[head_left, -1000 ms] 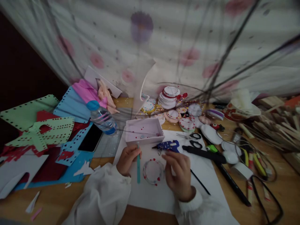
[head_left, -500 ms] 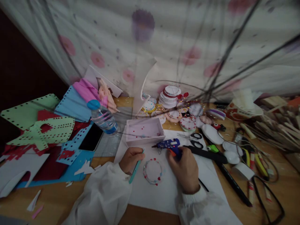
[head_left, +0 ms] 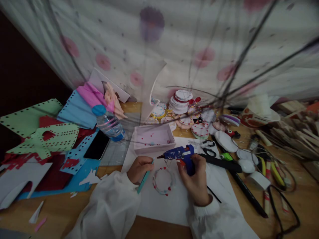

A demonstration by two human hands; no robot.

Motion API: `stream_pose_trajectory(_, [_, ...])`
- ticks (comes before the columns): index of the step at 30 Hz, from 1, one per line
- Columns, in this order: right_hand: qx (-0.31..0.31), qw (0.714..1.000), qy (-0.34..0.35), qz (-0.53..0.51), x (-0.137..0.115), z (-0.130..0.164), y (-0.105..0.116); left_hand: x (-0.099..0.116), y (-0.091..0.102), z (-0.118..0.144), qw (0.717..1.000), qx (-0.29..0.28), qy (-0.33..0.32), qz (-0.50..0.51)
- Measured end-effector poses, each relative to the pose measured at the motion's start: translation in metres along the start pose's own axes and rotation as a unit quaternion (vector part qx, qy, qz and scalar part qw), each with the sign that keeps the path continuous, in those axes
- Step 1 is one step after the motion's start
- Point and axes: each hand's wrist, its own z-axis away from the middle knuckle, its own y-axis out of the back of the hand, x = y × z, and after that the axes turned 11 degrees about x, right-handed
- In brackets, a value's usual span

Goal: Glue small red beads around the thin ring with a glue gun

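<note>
My left hand pinches a slim teal tool that slants down to the left; its exact kind is hard to make out. In my right hand is a blue glue gun, gripped by its handle, its dark nozzle pointing left. Between the hands, a round white piece rimmed with red hearts and pale blue bits lies on a white paper sheet. Just behind stands a shallow pale pink box with small red pieces inside.
Scissors and a black stick-like tool lie to the right, near several decorated discs. A water bottle, a phone and coloured felt sheets are on the left. Wooden strips fill the far right.
My right hand has raised the glue gun slightly, and its nozzle has shifted a little to the left. My left hand and the round piece stay nearly in place.
</note>
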Motion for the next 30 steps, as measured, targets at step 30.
stream_pose_trajectory(30, [0.001,0.997,0.066,0.044,-0.0025,0.0005,0.0047,-0.0010,-0.0005,-0.0006,1.000,-0.019,-0.001,-0.015])
